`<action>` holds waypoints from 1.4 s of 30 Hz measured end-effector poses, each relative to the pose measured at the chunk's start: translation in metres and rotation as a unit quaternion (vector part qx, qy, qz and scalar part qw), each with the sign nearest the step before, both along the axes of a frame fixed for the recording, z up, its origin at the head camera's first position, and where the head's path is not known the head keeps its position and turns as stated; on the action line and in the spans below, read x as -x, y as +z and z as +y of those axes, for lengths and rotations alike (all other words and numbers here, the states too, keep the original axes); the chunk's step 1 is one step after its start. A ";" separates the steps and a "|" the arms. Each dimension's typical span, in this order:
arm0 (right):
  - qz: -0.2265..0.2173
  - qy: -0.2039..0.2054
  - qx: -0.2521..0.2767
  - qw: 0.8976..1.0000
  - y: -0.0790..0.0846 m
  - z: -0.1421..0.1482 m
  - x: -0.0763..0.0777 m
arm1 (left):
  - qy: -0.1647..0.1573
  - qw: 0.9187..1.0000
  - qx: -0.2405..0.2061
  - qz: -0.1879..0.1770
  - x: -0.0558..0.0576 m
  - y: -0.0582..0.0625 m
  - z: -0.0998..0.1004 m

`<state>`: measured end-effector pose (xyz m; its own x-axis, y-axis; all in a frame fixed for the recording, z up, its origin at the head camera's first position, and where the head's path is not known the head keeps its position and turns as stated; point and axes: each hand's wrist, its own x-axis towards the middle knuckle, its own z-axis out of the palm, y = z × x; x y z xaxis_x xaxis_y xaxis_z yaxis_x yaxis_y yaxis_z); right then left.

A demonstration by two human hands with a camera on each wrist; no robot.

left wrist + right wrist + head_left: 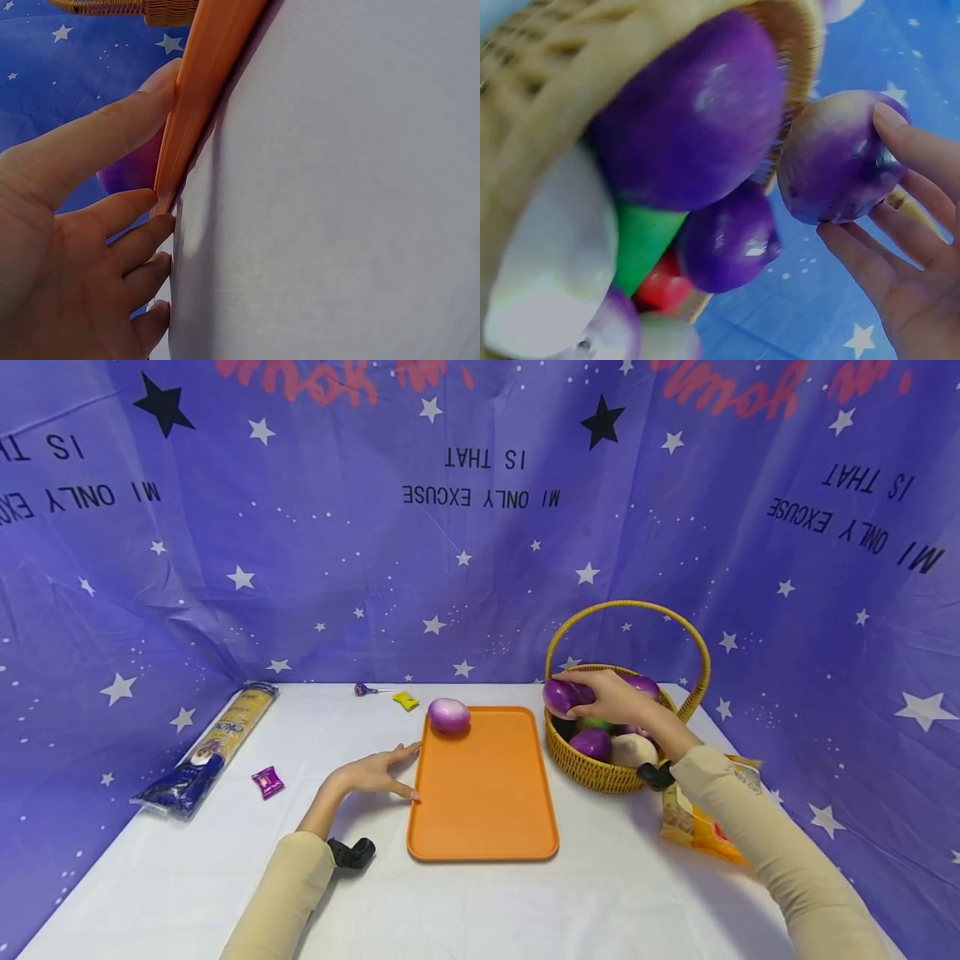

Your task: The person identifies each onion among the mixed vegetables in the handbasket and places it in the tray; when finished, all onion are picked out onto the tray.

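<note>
My right hand [615,692] grips a round purple-and-white turnip [836,154] between thumb and fingers. In the head view it is over the left rim of the wicker basket [588,770]. Inside that basket are several purple vegetables, including a large glossy one [705,105], plus a whitish one [633,749] and green and red pieces. My left hand [371,773] touches the left edge of an orange tray [483,793], thumb and fingertips against the rim and fingers fairly straight. Another purple-and-white turnip [448,716] lies at the tray's far left corner.
A long pasta packet [228,727] lies at the left table edge, with a purple wrapped candy [267,782] near it. Behind the tray are a yellow wrapped candy [406,700] and a lollipop [365,690]. An orange bag [705,828] is partly hidden under the right forearm.
</note>
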<state>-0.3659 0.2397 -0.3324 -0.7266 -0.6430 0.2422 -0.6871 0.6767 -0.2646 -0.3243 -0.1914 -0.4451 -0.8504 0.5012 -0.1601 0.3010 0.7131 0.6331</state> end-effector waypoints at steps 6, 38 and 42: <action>0.011 0.012 0.043 0.999 0.001 -0.019 -0.006 | 0.000 1.000 -0.005 -0.001 0.000 0.000 -0.002; -0.048 -0.042 0.066 0.996 -0.065 -0.114 0.026 | -0.006 1.000 -0.017 -0.017 0.000 -0.001 0.001; -0.060 -0.049 0.065 0.995 -0.070 -0.119 0.034 | -0.004 1.000 -0.025 -0.015 -0.001 -0.001 0.000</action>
